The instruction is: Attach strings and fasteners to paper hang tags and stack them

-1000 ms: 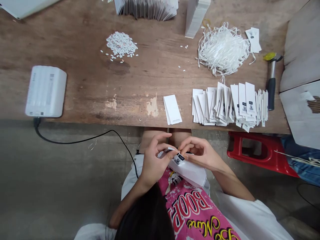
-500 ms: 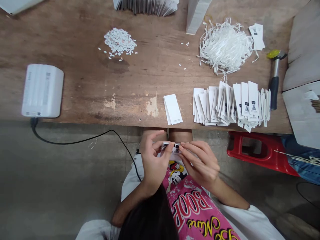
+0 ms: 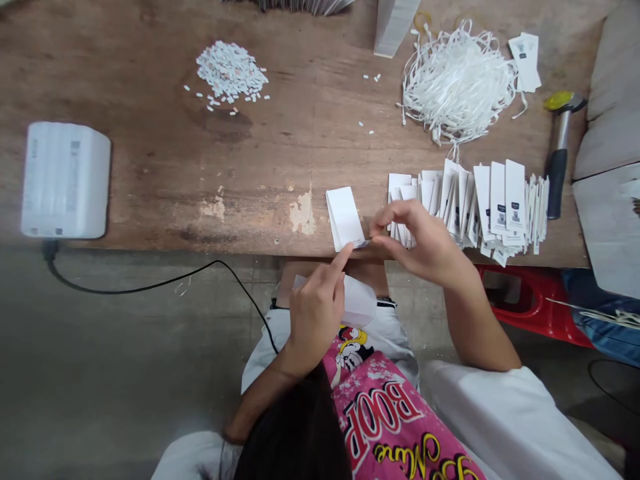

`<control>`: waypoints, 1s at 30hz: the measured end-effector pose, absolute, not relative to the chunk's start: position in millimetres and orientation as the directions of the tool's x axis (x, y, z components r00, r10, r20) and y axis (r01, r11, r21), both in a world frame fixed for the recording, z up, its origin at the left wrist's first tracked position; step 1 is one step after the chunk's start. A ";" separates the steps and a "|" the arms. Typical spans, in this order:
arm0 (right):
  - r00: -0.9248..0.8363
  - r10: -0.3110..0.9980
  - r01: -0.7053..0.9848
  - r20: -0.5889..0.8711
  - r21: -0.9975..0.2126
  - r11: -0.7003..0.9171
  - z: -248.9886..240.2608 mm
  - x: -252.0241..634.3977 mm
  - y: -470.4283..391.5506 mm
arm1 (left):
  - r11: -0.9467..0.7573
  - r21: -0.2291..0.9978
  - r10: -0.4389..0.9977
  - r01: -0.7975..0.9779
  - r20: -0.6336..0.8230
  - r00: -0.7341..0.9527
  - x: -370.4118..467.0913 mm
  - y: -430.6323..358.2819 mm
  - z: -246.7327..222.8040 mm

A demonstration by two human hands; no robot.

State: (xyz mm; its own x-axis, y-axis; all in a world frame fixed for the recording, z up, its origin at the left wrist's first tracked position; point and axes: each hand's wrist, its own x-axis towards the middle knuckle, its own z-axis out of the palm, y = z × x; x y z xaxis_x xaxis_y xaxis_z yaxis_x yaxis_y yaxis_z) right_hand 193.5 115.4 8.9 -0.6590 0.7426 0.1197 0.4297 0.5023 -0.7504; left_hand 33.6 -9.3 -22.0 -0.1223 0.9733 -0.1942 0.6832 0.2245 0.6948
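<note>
My left hand (image 3: 317, 310) is below the table edge with its index finger stretched to the bottom edge of a small stack of white cards (image 3: 345, 217). Its other fingers are curled over a thin white sheet (image 3: 357, 300) that shows on both sides of the hand above the lap. My right hand (image 3: 420, 243) pinches thumb and forefinger together at the stack's lower right corner, on what looks like the edge of a white card. The fingers partly hide that edge. Beside this hand lies a row of printed white tags (image 3: 497, 200), some of them behind it.
A tangle of white strings (image 3: 460, 83) lies at the back right, near a hammer (image 3: 560, 150). A heap of tiny white pieces (image 3: 233, 72) sits back left. A white device (image 3: 67, 180) with a black cable is at the left. A red stool (image 3: 540, 310) stands below right.
Both hands were together over the lap on small white folded pieces. My right hand has moved up and right to the table edge; my left index finger now reaches the card stack.
</note>
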 end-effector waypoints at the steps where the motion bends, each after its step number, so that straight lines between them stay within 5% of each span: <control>1: -0.703 0.708 0.439 0.068 -0.741 0.508 8.2 191.0 126.7 | 0.213 0.639 0.973 0.739 -0.205 -0.104 35.5 -7.9 -22.4; 4: -0.793 0.605 0.467 -0.067 -0.704 0.534 5.7 180.6 147.7 | 0.228 0.514 0.964 0.827 -0.240 -0.116 39.5 -5.6 -23.7; 8: -0.817 0.557 0.496 -0.148 -0.672 0.549 2.6 171.6 154.4 | 0.239 0.494 0.961 0.836 -0.241 -0.132 39.7 -5.0 -25.6; 30: -0.834 0.524 0.528 -0.169 -0.518 0.673 -1.4 164.1 154.5 | 0.201 0.419 0.959 0.886 -0.270 -0.090 40.0 -2.4 -23.3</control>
State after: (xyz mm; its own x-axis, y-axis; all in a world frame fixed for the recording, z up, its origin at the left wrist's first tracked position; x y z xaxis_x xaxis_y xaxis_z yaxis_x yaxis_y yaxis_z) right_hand 164.1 154.5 -1.4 -0.8345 0.5244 -0.1692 0.5280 0.6731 -0.5179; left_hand 40.0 -2.4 -23.3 -0.0904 0.9586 -0.2700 0.8856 0.2014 0.4185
